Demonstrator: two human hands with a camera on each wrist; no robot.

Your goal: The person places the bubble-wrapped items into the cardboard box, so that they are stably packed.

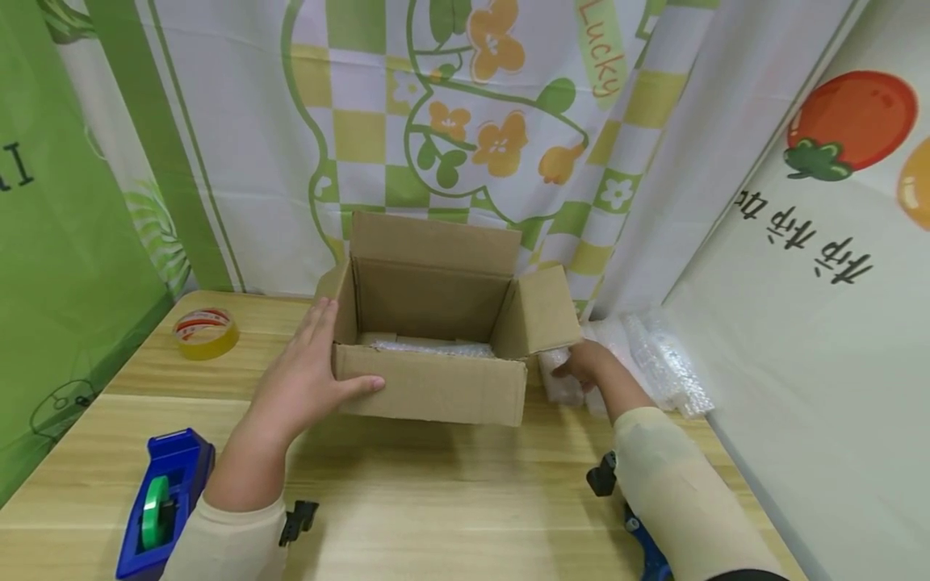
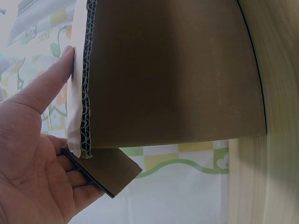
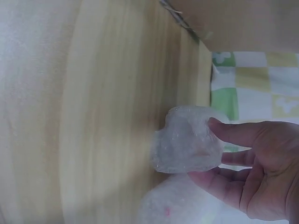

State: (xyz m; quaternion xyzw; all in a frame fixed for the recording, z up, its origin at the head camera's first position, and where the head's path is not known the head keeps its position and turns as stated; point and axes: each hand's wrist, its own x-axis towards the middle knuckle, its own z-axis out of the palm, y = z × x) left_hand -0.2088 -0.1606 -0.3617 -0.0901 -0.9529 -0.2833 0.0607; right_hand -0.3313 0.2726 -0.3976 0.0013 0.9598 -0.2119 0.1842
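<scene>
An unsealed cardboard box (image 1: 429,391) stands on the wooden table with its flaps spread, and bubble wrap (image 1: 436,349) lies inside. My left hand (image 1: 301,379) rests on the box's left front corner. Its thumb lies along the front flap, while the fingers reach behind the small left flap (image 2: 110,168). To the right of the box, my right hand (image 1: 594,367) pinches a bubble-wrapped bundle (image 3: 189,142) between thumb and fingers. The right flap (image 1: 548,311) partly covers this bundle in the head view. Another wrapped bundle (image 3: 177,200) lies close beside it.
More bubble-wrapped rolls (image 1: 664,359) lie at the table's right edge. At the back left sits a yellow tape roll (image 1: 207,345). A blue tape dispenser (image 1: 163,500) with green tape stands front left. A blue object (image 1: 650,557) shows partly under the right sleeve. Printed curtains (image 1: 465,145) hang behind.
</scene>
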